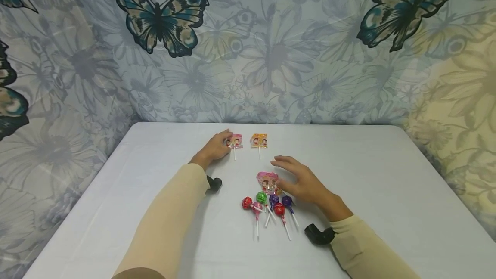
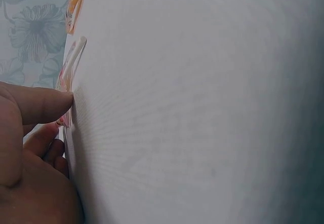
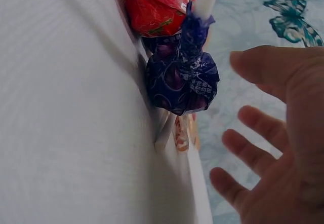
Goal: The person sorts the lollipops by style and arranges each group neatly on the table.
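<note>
At the far part of the table, my left hand pinches the left edge of a flat pink-wrapped lollipop, its stick toward me. In the left wrist view the thumb overlaps the wrapper and a fingertip sits at its edge. My right hand hovers with spread fingers beside a pile of lollipops, holding nothing. A flat pink lollipop tops the pile. Round ones lie nearer: green, red, and purple, which looms large before the right thumb in the right wrist view.
A flat orange-wrapped lollipop lies just right of the held one, stick toward me. Another red and a round pink lollipop rest at the pile's left. The white table ends at a butterfly-patterned wall.
</note>
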### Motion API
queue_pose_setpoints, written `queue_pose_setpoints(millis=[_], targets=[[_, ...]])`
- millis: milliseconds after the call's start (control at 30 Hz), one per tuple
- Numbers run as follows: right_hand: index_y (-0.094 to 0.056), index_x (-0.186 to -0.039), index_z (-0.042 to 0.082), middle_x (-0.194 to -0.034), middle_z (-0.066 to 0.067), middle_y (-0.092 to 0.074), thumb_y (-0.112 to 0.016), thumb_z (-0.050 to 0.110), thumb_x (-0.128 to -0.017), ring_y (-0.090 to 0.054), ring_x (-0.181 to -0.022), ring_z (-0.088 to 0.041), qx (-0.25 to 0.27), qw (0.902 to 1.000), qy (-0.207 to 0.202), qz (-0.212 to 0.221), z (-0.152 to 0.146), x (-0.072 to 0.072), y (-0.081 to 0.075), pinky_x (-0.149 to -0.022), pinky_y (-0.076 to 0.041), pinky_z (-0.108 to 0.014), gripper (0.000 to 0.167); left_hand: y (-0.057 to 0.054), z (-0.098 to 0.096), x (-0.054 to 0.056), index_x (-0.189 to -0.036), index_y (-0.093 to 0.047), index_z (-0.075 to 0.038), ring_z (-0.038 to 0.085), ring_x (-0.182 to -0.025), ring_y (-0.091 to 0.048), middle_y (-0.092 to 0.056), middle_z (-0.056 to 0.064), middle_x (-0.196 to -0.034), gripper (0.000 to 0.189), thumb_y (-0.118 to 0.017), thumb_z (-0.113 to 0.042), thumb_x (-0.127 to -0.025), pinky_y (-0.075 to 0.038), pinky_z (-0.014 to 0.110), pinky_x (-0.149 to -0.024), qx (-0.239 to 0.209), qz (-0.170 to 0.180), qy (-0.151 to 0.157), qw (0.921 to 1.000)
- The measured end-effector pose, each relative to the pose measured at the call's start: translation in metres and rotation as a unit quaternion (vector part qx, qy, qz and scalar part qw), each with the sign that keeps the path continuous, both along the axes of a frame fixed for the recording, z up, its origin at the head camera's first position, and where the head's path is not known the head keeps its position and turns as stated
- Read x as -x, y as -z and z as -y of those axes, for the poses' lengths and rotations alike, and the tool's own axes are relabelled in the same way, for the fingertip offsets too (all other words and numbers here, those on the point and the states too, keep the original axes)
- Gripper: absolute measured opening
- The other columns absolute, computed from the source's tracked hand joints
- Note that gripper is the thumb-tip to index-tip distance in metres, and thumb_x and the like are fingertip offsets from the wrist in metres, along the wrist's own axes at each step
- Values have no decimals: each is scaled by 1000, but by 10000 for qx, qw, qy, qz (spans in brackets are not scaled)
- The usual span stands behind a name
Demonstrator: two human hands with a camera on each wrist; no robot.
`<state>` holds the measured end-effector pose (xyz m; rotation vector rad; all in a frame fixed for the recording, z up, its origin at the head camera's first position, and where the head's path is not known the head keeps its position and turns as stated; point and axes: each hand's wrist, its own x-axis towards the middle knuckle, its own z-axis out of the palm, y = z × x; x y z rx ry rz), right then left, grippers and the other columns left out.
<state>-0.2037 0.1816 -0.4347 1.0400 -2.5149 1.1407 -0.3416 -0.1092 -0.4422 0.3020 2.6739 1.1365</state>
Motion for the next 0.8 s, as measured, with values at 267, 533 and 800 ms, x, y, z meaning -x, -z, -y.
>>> queue_pose_setpoints(millis=[267,533,800], targets=[[-57,-135,8,-141,-14,-46,-76,15,-84,-38,-132,-33,-539,9953,68,806,1,-3,7,-103,-30,-56,54,1,0,1,-146,-42,-6,24,-143,-14,-24,4,-157,66,-57,5,-83,-9,38,-113,-34,-68,32,10000],[-56,-136,13,-141,-13,-47,-75,21,-84,-39,-130,-36,-930,9916,-60,897,2,-5,9,-100,-31,-60,56,1,2,-2,-147,-40,-6,23,-143,-14,-25,4,-156,68,-55,7,-82,-9,37,-113,-234,-54,-33,9997],[-59,-134,16,-140,-9,-48,-76,21,-78,-39,-130,-32,-1181,9889,74,897,7,-5,11,-100,-27,-60,59,-1,1,-3,-147,-39,-6,23,-144,-12,-23,2,-157,64,-56,4,-86,-8,38,-113,-154,32,-41,9999]])
